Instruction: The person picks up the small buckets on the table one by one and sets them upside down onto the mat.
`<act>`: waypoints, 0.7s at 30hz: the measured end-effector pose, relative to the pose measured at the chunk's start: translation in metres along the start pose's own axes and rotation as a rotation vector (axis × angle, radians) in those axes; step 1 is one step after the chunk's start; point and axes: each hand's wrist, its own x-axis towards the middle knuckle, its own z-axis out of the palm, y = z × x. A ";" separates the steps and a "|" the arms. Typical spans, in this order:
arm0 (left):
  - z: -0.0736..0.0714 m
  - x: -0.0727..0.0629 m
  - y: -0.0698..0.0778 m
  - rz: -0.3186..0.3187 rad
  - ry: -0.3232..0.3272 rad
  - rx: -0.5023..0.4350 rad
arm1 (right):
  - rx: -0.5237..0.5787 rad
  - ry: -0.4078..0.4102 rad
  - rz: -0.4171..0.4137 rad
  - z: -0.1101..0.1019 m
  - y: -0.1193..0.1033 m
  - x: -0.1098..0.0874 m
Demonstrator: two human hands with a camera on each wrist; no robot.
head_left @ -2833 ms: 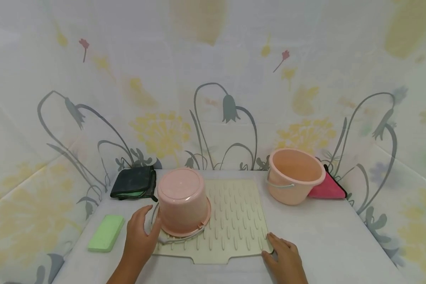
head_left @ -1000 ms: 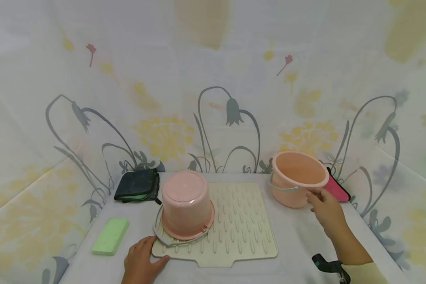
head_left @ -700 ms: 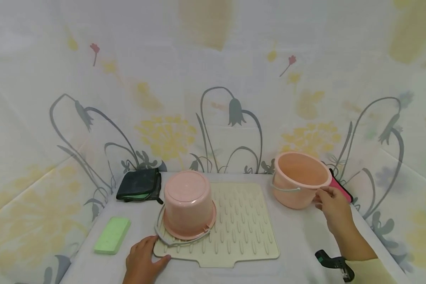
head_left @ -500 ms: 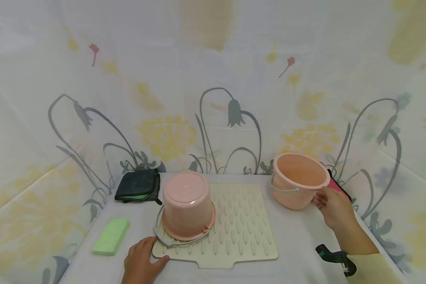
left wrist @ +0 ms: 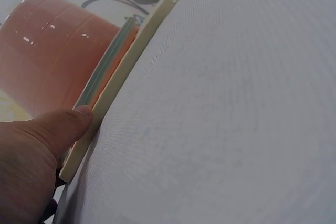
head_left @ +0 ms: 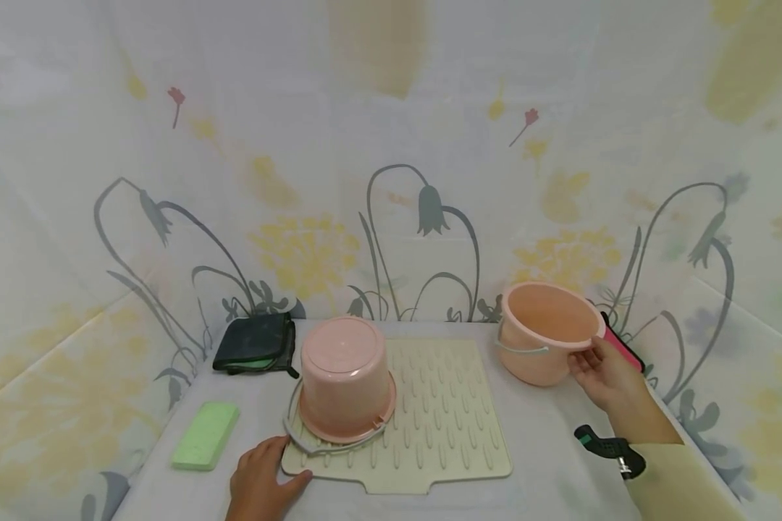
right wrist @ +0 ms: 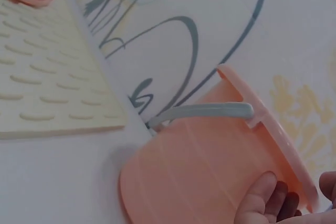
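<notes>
In the head view, a cream draining board point(head_left: 439, 412) with raised ridges lies mid-table. An upturned pink bucket point(head_left: 344, 376) stands on its left part, its grey handle lowered around the rim. My left hand point(head_left: 262, 477) grips the board's near left corner; the left wrist view has the thumb point(left wrist: 73, 124) at the front edge. At the back right, a second pink bucket point(head_left: 537, 362) stands upright. My right hand point(head_left: 606, 380) holds its near right rim. In the right wrist view, curled fingers point(right wrist: 262, 195) lie against the bucket wall below the rim, with the thumb above it.
A pale green block point(head_left: 205, 435) lies left of the board. Behind it sits a dark folded cloth point(head_left: 250, 344) with green inside. A red-pink item with black edging point(head_left: 620, 351) is partly hidden behind the right bucket. Floral fabric walls point(head_left: 397, 108) close off the back and sides.
My right hand has gone from the board's near right corner to the far right bucket's rim. My left hand has dropped from beside the upturned bucket to the board's near left corner.
</notes>
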 end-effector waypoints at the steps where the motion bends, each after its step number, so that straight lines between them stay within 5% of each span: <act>1: 0.000 0.000 0.000 -0.002 -0.001 -0.003 | 0.020 0.002 0.006 0.000 0.000 0.002; 21: 0.002 -0.001 -0.002 -0.001 0.015 -0.012 | 0.042 0.006 -0.054 0.011 0.007 0.011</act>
